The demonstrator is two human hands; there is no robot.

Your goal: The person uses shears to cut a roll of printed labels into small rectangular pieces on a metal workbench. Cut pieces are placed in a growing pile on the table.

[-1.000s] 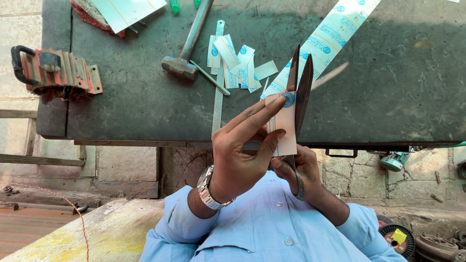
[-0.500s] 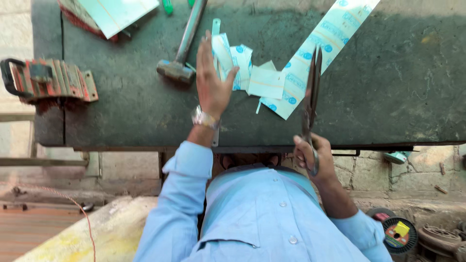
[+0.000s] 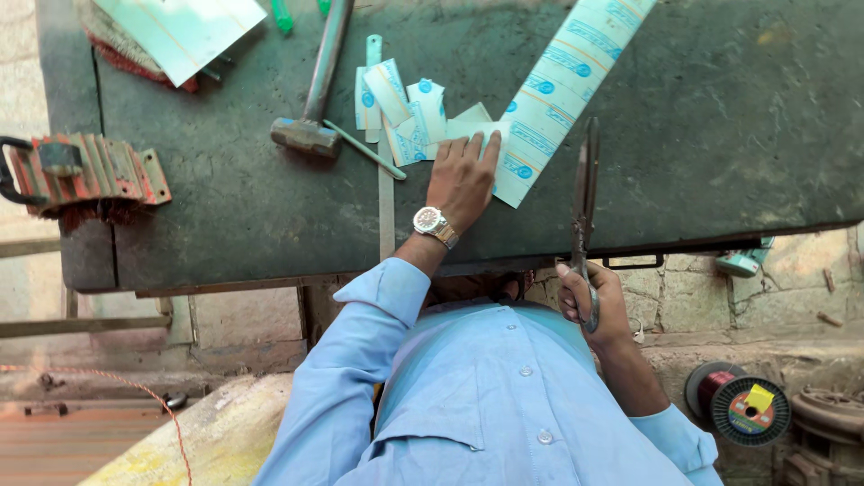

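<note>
Pressing printed strip (image 3: pixel 549 99) under left hand (image 3: pixel 462 180); shears (image 3: pixel 585 211) in right hand (image 3: pixel 594 306)

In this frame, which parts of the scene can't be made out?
Head view only:
- Long printed strip: its far end is cut off by the top edge.
- Hammer: the handle's end leaves the top edge.
- Piece under the left hand: mostly covered by the palm and fingers.
- Scissors: the handle loops are hidden in the right hand.
- Patterns on the cut pieces: too small to make out.
</note>
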